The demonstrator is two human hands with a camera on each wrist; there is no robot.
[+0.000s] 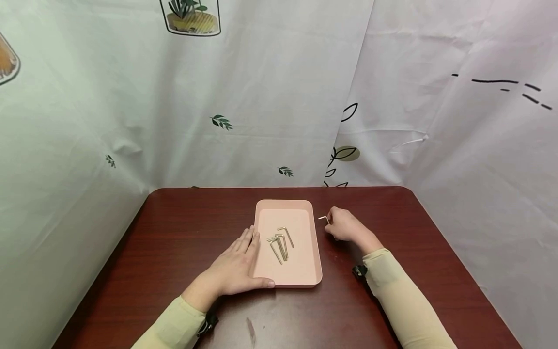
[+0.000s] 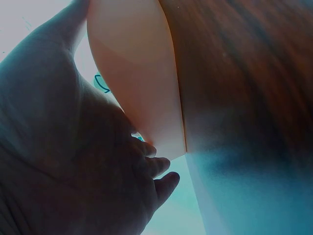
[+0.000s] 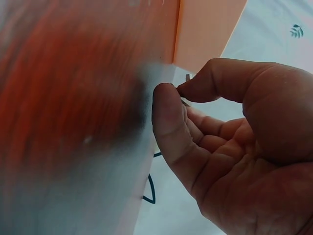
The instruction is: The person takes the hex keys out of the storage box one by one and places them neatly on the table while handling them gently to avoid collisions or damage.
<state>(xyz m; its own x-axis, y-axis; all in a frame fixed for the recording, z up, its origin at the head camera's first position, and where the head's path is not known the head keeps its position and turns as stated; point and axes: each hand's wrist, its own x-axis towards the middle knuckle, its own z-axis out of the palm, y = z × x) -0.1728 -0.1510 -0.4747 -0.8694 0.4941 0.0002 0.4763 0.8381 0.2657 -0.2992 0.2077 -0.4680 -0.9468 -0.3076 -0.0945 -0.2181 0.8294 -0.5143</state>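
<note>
A pink rectangular tray (image 1: pixel 301 271) lies on the table with several brass-coloured hex keys (image 1: pixel 279 247) grouped near its middle. My left hand (image 1: pixel 233 266) rests against the tray's left side, fingers stretched along the wall and thumb at the near edge. In the left wrist view the fingers (image 2: pixel 159 166) lie along the outer tray wall. To the right of the tray, my right hand (image 1: pixel 344 225) pinches another hex key (image 1: pixel 323 217) between thumb and forefinger, its short bent end pointing toward the tray. In the right wrist view the fingers mostly hide this key (image 3: pixel 188 77).
The dark red-brown wooden table (image 1: pixel 187 223) extends around the tray on all sides. A white cloth (image 1: pixel 261 87) printed with leaves and potted plants hangs behind the table and along both sides.
</note>
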